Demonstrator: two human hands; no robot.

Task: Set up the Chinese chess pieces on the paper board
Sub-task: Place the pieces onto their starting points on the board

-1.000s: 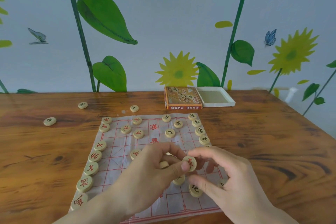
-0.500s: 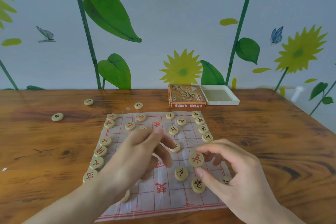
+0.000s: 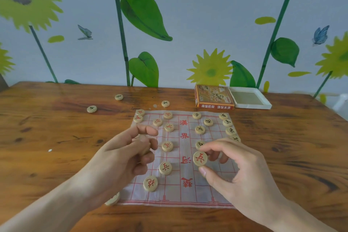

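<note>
Chess pieces already stand on much of the paper board [image 3: 185,192]: rows along its far and side edges, soldiers either side of the river. Three pieces [image 3: 91,109] lie on the bench [image 3: 56,156] beyond the board's far-left corner, so setup looks well advanced but unfinished. A red soldier piece [image 3: 200,158] is pinched between thumb and fingers of the right hand [image 3: 239,171], raised above the board right of the river. The left hand [image 3: 122,154] hovers loosely curled over the board's left side; whether it holds anything I cannot tell.
</note>
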